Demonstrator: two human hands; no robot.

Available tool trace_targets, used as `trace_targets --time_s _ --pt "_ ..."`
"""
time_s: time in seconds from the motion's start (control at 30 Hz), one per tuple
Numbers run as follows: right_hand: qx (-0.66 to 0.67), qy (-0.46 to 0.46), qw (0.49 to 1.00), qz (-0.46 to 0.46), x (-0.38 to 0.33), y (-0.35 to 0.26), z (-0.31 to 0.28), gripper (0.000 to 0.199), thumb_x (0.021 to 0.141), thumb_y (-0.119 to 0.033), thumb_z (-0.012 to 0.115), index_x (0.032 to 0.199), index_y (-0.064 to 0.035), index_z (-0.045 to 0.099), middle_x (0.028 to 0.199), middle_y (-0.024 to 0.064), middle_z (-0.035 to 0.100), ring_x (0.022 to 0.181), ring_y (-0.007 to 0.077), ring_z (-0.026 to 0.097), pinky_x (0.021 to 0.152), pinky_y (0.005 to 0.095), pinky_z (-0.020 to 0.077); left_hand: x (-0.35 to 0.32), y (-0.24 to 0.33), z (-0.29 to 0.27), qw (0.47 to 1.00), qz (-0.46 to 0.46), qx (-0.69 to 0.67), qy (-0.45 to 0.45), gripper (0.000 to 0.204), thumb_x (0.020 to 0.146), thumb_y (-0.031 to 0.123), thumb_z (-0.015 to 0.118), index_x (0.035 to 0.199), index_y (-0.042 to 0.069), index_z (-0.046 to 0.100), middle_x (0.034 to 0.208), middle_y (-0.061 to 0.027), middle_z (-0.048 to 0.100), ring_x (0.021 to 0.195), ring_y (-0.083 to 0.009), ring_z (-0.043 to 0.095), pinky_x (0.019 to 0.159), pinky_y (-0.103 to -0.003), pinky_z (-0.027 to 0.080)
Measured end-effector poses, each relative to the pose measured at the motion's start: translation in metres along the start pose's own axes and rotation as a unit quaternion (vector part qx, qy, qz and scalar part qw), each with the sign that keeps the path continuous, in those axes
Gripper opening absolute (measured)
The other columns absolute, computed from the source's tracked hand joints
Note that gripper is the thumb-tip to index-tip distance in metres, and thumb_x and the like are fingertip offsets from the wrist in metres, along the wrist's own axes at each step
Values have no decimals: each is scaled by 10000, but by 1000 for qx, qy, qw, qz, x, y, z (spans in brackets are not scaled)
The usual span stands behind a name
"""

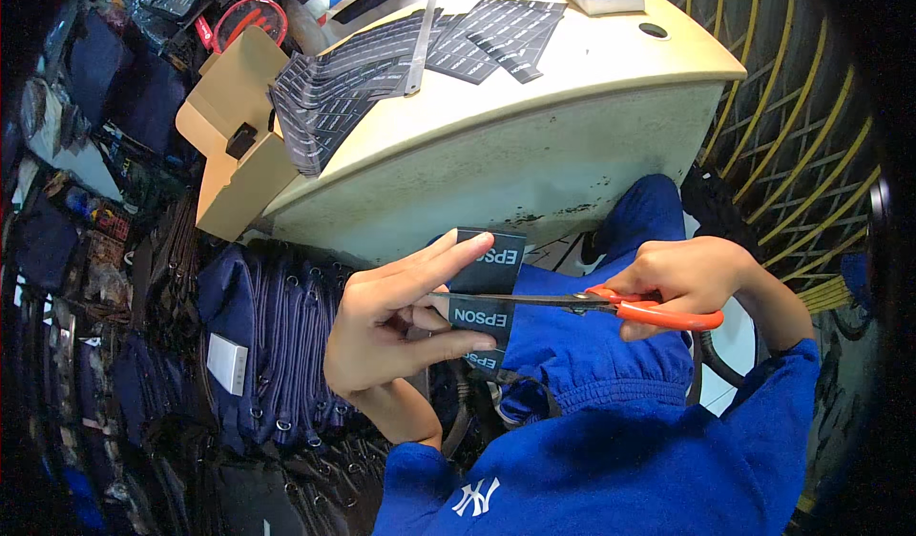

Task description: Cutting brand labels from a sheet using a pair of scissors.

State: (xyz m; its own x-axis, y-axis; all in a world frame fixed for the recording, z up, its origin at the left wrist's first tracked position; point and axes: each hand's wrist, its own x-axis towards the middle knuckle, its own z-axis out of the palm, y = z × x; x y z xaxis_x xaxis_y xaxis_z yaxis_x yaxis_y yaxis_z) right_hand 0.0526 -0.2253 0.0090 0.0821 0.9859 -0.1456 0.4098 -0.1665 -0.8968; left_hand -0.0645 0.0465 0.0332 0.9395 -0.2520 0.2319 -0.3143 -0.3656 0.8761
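Observation:
My left hand (396,312) grips a dark strip of printed labels (482,317) upright above my lap, its thumb and fingers at the strip's two ends. In my right hand (689,283) is a pair of scissors (668,313) with orange-red handles. The scissor blades lie level across the strip, between two of its printed rows, their tips reaching the fingers of my left hand. Whether the blades have cut into the strip I cannot tell.
Beyond my hands stands a pale table (611,54) with printed dark sheets (496,35) and a metal ruler (422,45). An open cardboard box (243,178) sits at its left end. Dark blue straps with metal rings (296,345) and bags pile up on the left.

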Motion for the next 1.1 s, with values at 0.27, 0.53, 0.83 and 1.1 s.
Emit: trace_targets --time_s 0.27,0.53,0.83,1.1 --pt "-37 13 999 -8 -3 8 1 407 902 -330 552 719 33 524 512 104 430 449 209 399 463 354 330 2 -4 1 1000 -3 -13 -4 729 565 -34 801 1231 -61 505 893 -33 634 661 27 480 1018 -283 326" --pt "-19 19 1000 0 -5 17 -2 416 908 -326 545 715 43 537 519 105 439 454 182 393 455 347 325 -1 -9 0 1000 19 1 6 750 561 -56 796 1247 -60 493 871 -47 625 622 14 455 883 -179 379" --pt "-58 70 995 35 -5 83 -23 422 879 -351 571 721 37 520 516 103 403 464 160 351 450 330 311 21 -22 11 998 24 -63 14 809 572 -138 763 1293 -97 397 1290 -228 479 722 -23 546 537 -121 430" --pt "-205 94 966 129 34 149 -28 510 843 -475 535 725 20 570 617 207 570 554 352 564 518 417 431 104 -12 37 991 -16 -130 22 818 651 -172 691 1361 -78 295 1063 -167 623 700 -21 537 584 -136 408"
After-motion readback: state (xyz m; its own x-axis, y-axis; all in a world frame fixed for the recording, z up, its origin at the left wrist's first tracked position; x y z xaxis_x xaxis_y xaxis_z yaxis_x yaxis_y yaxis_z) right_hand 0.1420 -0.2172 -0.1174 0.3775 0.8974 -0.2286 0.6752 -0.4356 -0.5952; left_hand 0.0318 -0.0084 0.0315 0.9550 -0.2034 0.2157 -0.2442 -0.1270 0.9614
